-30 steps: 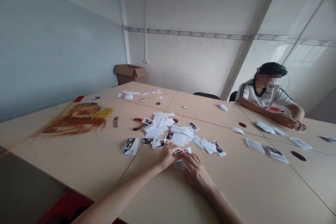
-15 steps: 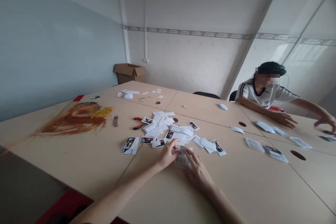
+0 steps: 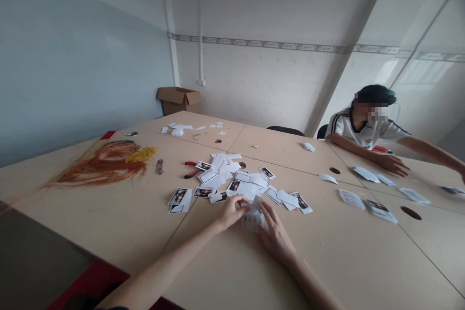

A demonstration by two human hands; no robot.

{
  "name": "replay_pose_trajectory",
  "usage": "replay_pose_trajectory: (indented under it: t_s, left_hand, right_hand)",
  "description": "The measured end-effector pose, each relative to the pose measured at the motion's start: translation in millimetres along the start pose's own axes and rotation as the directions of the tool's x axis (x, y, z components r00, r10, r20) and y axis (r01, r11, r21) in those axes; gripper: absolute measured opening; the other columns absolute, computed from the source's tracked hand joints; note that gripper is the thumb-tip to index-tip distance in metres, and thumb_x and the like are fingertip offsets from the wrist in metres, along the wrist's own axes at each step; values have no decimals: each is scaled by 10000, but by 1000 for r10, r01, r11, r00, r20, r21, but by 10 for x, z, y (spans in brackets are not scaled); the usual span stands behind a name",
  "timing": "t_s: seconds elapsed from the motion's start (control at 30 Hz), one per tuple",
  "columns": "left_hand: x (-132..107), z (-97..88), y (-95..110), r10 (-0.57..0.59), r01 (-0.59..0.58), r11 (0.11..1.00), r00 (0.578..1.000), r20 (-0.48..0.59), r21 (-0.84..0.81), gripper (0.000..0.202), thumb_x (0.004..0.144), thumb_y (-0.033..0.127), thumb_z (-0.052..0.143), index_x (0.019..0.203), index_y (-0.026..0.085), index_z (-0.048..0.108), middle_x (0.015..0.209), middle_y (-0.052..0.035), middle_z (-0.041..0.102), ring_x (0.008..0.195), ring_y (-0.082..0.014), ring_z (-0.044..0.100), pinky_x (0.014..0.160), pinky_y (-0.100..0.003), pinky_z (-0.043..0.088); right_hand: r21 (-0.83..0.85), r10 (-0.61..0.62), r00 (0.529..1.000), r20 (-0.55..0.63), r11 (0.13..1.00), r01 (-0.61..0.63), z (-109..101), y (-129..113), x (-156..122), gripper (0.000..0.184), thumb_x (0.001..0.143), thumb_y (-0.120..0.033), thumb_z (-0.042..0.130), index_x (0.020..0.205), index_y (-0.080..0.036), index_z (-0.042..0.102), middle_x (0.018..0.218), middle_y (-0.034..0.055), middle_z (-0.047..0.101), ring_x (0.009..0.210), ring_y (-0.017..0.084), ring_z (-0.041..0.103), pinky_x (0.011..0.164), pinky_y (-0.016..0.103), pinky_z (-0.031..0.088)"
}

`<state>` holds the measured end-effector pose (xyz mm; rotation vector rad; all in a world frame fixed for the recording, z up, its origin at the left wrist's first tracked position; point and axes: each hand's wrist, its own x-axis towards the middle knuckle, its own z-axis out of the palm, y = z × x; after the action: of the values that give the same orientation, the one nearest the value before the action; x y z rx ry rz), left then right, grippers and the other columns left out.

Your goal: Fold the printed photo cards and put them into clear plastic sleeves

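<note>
Copper-coloured strands (image 3: 105, 168) sprawl over the left of the counter (image 3: 119, 237), a yellow bundle (image 3: 141, 154) lying against their right end. Just right of that I see a small pinkish tool (image 3: 160, 166), too small for me to name. Beyond, by the wall, stands an open cardboard box (image 3: 180, 100), with some white scraps (image 3: 178, 132) on the counter's far part in front of it. Next come red-handled pliers (image 3: 190, 170), partly under a loose heap of paper cards (image 3: 225, 169), some printed with dark pictures.

Right in front of the wearer, just this side of the heap, a translucent packet (image 3: 251, 223) sits between the two hands. The left hand (image 3: 229, 213) has its thumb and fingers clamped on the packet's upper left edge. The right hand (image 3: 278, 237) lays its fingers along the other side; whether they grip it, I can't tell.

Farther right, flat packs (image 3: 381, 211) lie near a round hole, and a seated co-worker (image 3: 368, 133) stretches one arm sideways.
</note>
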<state>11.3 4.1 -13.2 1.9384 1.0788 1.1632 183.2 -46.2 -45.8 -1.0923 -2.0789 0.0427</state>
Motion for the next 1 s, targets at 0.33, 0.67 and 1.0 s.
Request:
replay_pose_trajectory:
  t_s: [0.33, 0.67, 1.0]
  left_hand:
    - [18, 22, -45, -74, 73, 996, 997, -31, -48, 78, 610, 132, 607, 686, 132, 589, 690, -16, 618, 666, -135, 545, 610, -237, 424]
    - [39, 39, -75, -125, 121, 986, 992, -26, -118, 83, 588, 120, 604, 665, 127, 573, 647, 2, 584, 620, -114, 530, 576, -226, 426]
    - [54, 28, -78, -141, 137, 977, 990, -13, -163, 84, 584, 153, 613, 650, 123, 570, 607, 12, 550, 582, -98, 493, 543, -212, 402]
  right_hand:
    - [16, 75, 994, -77, 997, -74, 22, 38, 13, 550, 777, -155, 398, 1298, -179, 221, 1294, 135, 321, 1195, 244, 330, 918, 409, 382]
    - [-45, 60, 989, -134, 997, -66, 55, 66, 2, 533, 786, -171, 389, 1295, -172, 230, 1279, 140, 335, 1189, 251, 327, 909, 435, 377]
    - [-52, 111, 981, -160, 991, -120, 56, 60, 13, 537, 785, -178, 378, 1299, -179, 223, 1279, 134, 334, 1188, 264, 320, 907, 457, 372]
